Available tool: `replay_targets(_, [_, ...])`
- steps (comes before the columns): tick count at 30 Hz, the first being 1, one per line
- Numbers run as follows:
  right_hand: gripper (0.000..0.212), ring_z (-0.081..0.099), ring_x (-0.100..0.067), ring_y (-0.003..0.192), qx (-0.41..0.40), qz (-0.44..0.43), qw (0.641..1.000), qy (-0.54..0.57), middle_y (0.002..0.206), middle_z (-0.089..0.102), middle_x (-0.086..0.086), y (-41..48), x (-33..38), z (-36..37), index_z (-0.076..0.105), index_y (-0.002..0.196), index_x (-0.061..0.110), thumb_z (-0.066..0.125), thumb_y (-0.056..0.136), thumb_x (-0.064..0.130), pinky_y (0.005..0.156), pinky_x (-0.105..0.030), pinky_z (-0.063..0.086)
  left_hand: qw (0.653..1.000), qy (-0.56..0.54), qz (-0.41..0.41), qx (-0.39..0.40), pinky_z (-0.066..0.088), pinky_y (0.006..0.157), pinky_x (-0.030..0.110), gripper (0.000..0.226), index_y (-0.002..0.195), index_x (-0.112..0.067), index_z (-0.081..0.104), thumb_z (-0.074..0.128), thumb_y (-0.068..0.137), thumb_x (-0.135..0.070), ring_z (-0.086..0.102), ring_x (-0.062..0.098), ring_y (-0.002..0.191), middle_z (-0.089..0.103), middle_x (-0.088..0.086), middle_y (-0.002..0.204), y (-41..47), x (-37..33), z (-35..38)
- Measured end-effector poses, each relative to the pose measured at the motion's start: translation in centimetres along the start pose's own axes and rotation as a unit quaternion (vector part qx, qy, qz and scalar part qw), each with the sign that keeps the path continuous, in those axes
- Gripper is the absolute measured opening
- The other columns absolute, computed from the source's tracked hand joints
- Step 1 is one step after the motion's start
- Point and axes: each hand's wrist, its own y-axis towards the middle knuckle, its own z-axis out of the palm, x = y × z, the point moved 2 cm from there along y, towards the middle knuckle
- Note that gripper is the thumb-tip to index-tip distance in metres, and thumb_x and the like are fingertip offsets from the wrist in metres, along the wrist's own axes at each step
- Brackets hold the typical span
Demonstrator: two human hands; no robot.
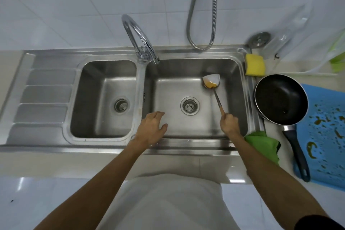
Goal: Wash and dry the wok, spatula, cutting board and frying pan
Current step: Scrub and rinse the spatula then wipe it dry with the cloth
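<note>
My right hand [228, 123] grips the wooden handle end of a metal spatula [211, 81], whose blade carries brown sauce and lies in the right basin of the steel sink [240, 87]. My left hand [152, 129] hovers open over the front left of that same basin, holding nothing. A black frying pan [281, 100] sits on the counter right of the sink, its handle pointing toward me. It rests partly on a blue cutting board [324, 136] spotted with brown sauce. No wok is in view.
A curved chrome faucet [139, 41] reaches over the divider between basins. A yellow sponge [254, 65] sits at the sink's back right corner and a green cloth [263, 144] lies at its front right. A drainboard [43, 95] is at left. A shower hose [203, 11] hangs on the tiled wall.
</note>
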Motion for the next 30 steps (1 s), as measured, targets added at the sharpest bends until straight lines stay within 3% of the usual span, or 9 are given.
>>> replay_targets(8, [0.035,0.063,-0.046,0.106,-0.002,-0.041,0.998,-0.048,0.109,0.068,-0.029,-3.7,2.4,-0.1,0.064,0.107,-0.009,0.04,0.105,0.018,0.088,-0.044,0.05,1.0,0.011,0.009,-0.011,0.037,0.112,0.049,0.06,0.147,-0.001,0.041,0.06,0.097,-0.028,0.042,0.039,0.136,0.046,0.022,0.148,5.0,4.4,-7.3])
replay_targets(12, [0.034,0.067,-0.04,0.091,-0.01,-0.082,0.995,-0.048,0.095,0.071,-0.025,-5.4,3.7,0.7,0.066,0.097,-0.006,0.044,0.105,0.019,0.08,-0.041,0.051,0.998,0.018,0.025,-0.049,0.028,0.118,0.048,0.069,0.153,0.0,0.03,0.06,0.096,-0.025,0.028,0.04,0.146,0.026,0.024,0.16,9.1,5.6,-11.0])
replay_targets(17, [0.033,0.065,-0.039,0.085,0.0,-0.106,0.992,-0.061,0.088,0.07,-0.02,-7.2,5.2,2.2,0.065,0.094,0.001,0.042,0.106,0.022,0.073,-0.039,0.047,0.991,0.049,0.094,-0.087,0.028,0.119,0.053,0.077,0.154,-0.004,0.024,0.065,0.091,-0.019,0.025,0.043,0.148,0.02,0.023,0.162,13.6,5.9,-14.2])
replay_targets(22, [0.033,0.063,-0.039,0.085,0.013,-0.108,0.992,-0.061,0.088,0.069,-0.02,-8.5,6.1,3.6,0.064,0.094,0.003,0.041,0.106,0.024,0.073,-0.041,0.047,0.98,0.109,0.153,-0.073,0.024,0.122,0.049,0.074,0.15,0.004,0.029,0.065,0.09,-0.02,0.021,0.039,0.15,0.021,0.026,0.161,17.0,4.9,-15.3])
replay_targets(24, [0.034,0.063,-0.038,0.085,0.018,-0.108,0.992,-0.056,0.088,0.07,-0.019,-8.8,6.4,4.2,0.064,0.094,0.002,0.041,0.106,0.024,0.073,-0.042,0.048,0.982,0.091,0.147,-0.075,0.026,0.121,0.048,0.075,0.152,0.003,0.027,0.064,0.091,-0.022,0.026,0.039,0.148,0.026,0.025,0.16,17.8,4.7,-15.5])
replay_targets(30, [0.032,0.061,-0.042,0.085,0.023,-0.112,0.992,-0.048,0.086,0.07,-0.022,-9.3,7.6,5.4,0.062,0.089,0.002,0.042,0.105,0.021,0.07,-0.041,0.041,0.982,0.044,0.125,-0.136,0.045,0.102,0.05,0.057,0.136,0.0,0.044,0.062,0.088,-0.023,0.05,0.038,0.123,0.047,0.018,0.138,17.5,4.1,-14.9])
